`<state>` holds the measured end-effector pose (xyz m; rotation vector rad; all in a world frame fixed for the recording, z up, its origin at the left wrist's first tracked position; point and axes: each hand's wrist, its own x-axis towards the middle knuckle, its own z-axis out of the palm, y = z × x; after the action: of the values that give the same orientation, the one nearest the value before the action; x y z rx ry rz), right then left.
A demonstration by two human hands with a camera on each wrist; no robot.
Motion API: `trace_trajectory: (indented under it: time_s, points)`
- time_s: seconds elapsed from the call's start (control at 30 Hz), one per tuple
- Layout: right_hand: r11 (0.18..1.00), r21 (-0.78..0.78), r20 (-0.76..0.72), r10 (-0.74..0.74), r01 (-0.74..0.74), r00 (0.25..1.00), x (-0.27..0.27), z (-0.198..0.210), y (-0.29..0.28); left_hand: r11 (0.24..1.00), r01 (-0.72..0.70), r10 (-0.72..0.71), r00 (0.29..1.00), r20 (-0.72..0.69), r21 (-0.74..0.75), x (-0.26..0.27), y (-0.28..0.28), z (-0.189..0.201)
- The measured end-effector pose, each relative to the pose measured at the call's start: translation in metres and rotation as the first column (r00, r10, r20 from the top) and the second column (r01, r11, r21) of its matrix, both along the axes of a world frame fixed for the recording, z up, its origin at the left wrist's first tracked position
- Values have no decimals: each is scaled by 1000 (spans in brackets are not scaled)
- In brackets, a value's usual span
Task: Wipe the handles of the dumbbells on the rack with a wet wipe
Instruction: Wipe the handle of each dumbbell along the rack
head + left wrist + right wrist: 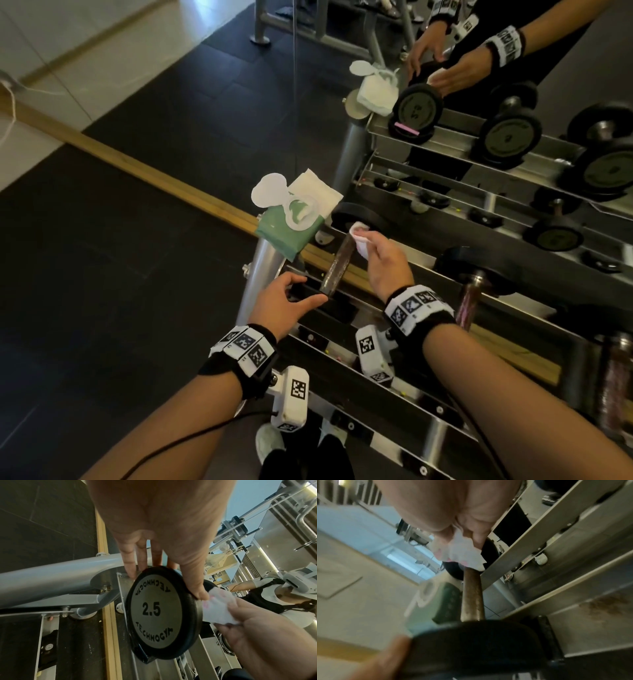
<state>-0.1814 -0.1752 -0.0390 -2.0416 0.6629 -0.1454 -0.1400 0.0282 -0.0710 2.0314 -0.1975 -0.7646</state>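
A small dumbbell marked 2.5 (163, 612) lies across the steel rack (346, 349). Its brown, worn handle (337, 265) runs away from me. My left hand (310, 289) grips the near black plate, thumb on the rim and fingers behind it, as the left wrist view shows (164, 582). My right hand (364, 241) pinches a crumpled white wet wipe (358, 229) against the far end of the handle (472, 595), beside the far plate (356, 214). The wipe (460, 553) carries faint pink marks.
A green wet-wipe pack (294, 219) with its lid flipped open sits on the rack's end post. More dumbbells (476, 294) rest to the right. A mirror (479, 102) behind the rack repeats the scene. Black rubber floor (102, 274) lies to the left.
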Motion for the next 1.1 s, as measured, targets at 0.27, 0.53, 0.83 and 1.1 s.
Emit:
trace_trajectory:
  time_s: [0.27, 0.53, 0.83, 1.1]
  points:
    - [973, -45, -233, 212, -228, 949, -9, -35, 33, 1000, -16, 16, 999, 37, -18, 0, 1, -7]
    - [931, 290, -143, 272, -222, 952, -40, -7, 27, 996, 54, -58, 997, -57, -71, 7, 6, 3]
    - [657, 751, 47, -153, 67, 987, -25, 45, 19, 758, -377, 63, 855, -516, -533, 25, -22, 44]
    - [705, 697, -3, -177, 129, 984, -18, 50, 28, 714, -501, -36, 672, -740, -490, 28, -30, 51]
